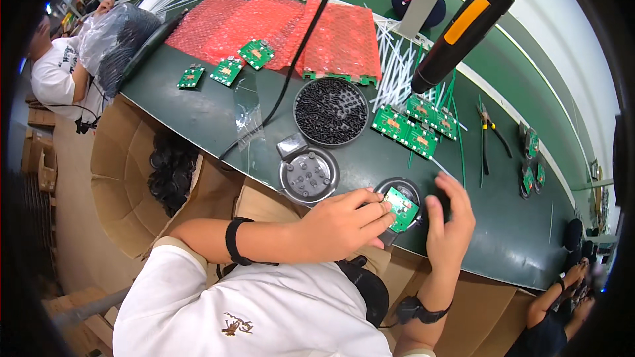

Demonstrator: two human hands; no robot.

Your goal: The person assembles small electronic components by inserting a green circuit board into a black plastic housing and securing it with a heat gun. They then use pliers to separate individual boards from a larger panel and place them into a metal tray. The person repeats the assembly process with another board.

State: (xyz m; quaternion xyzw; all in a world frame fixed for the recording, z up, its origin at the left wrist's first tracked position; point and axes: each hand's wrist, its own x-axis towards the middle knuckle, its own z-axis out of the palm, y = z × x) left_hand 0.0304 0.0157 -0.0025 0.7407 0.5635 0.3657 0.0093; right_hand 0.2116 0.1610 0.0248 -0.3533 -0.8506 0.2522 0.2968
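Note:
My left hand (pixel 347 225) has its fingers closed on the left edge of a green circuit board (pixel 403 210). The board lies over a round black plastic housing (pixel 410 188) near the table's front edge, and covers most of it. Just right of the board, my right hand (pixel 451 223) is raised with thumb and fingers apart, holding nothing. Left of the board sits another round dark housing (pixel 308 174), its inside facing up. Behind that is a round black tray of small black screws (pixel 331 111). Joined green boards (pixel 405 129) lie beyond my hands.
A black-and-orange electric screwdriver (pixel 463 33) hangs over the table. Pliers (pixel 491 132), white strips (pixel 391 66) and red bubble wrap (pixel 340 39) lie around. More boards (pixel 227 71) rest at the back left. A cardboard box (pixel 126 172) stands left; co-workers are at both sides.

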